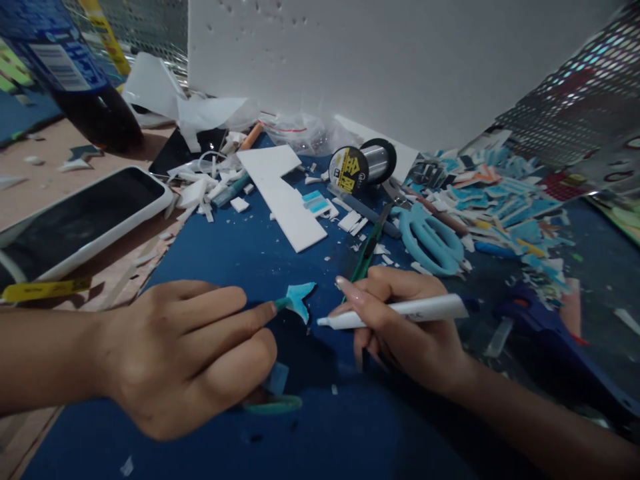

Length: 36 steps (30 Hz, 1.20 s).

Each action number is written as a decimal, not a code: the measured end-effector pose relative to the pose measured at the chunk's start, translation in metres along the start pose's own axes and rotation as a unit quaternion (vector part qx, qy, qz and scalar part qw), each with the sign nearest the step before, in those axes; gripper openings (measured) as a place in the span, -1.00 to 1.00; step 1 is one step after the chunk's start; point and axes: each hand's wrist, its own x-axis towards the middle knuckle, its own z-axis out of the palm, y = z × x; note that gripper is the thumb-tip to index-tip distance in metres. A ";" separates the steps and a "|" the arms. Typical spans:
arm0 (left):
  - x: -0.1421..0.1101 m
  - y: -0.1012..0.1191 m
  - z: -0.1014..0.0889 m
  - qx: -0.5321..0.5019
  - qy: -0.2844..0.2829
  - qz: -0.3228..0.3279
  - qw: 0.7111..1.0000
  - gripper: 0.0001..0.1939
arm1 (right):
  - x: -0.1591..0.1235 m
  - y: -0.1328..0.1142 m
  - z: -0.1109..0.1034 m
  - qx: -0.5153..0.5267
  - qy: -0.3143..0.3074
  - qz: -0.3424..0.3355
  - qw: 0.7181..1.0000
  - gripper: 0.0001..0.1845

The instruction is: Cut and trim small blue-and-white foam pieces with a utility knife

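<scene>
A small light-blue piece shaped like a fish tail (pixel 300 300) lies over the blue work surface (pixel 345 420). My left hand (pixel 195 353) is closed, its fingers curled, with one fingertip on the narrow end of that piece. My thumb on that side is hidden. Between the fingers of my right hand (pixel 410 323) is a white marker (pixel 425 308) with a dark blue rear end. Its pale tip points left, just short of the tail piece and apart from it. Below my left hand lies a teal oval thing (pixel 274 404), partly covered.
Behind are a white foam board piece (pixel 287 200), a spool of line (pixel 363 165), light-blue scissors (pixel 433 240) and a green-handled cutter (pixel 370 247). Blue and white scraps (pixel 510 193) heap at right, near a purple tool (pixel 560 347). At left are a phone (pixel 95 217) and a bottle (pixel 75 80).
</scene>
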 end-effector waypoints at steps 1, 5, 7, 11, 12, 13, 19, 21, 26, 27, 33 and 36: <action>0.000 0.000 0.000 -0.002 -0.003 0.004 1.000 -0.80 | 0.000 0.000 0.000 0.003 0.000 0.005 1.000 -0.54; 0.002 0.001 -0.003 -0.015 -0.025 -0.008 1.000 -0.85 | -0.001 0.000 -0.002 -0.007 -0.017 0.002 1.000 -0.56; 0.002 0.000 -0.003 -0.019 -0.030 -0.009 0.999 -0.86 | -0.001 0.001 -0.002 -0.014 -0.016 -0.015 1.000 -0.55; 0.001 -0.002 -0.003 -0.016 -0.006 0.022 1.000 -0.83 | -0.001 0.002 -0.001 0.019 -0.033 0.014 0.999 -0.62; 0.001 -0.002 -0.003 -0.016 -0.005 0.026 1.000 -0.84 | -0.001 0.001 -0.001 0.020 -0.042 0.020 0.999 -0.62; 0.001 -0.002 -0.003 -0.014 -0.014 0.020 1.000 -0.85 | -0.001 0.001 -0.001 0.018 -0.049 0.022 0.998 -0.61; -0.003 0.001 -0.001 -0.001 -0.018 -0.009 1.000 -0.80 | 0.001 0.001 0.001 0.042 -0.045 0.022 0.998 -0.60; -0.004 0.001 0.000 -0.006 -0.016 -0.005 1.000 -0.79 | 0.001 0.001 0.001 0.038 -0.050 0.024 0.998 -0.59; -0.004 0.004 0.000 -0.020 -0.021 -0.015 0.999 -0.80 | 0.001 0.002 0.000 0.052 -0.046 0.029 0.997 -0.60; -0.003 0.005 -0.001 -0.025 -0.024 -0.030 0.999 -0.81 | 0.001 0.002 0.000 0.052 -0.050 0.030 0.997 -0.60; 0.000 0.004 -0.007 -0.057 -0.079 -0.037 0.995 -0.84 | 0.002 0.002 0.002 0.050 -0.049 0.025 0.997 -0.64; 0.005 -0.004 -0.007 -0.114 -0.061 -0.039 0.991 -0.76 | 0.002 0.004 0.002 0.034 -0.062 0.009 0.997 -0.65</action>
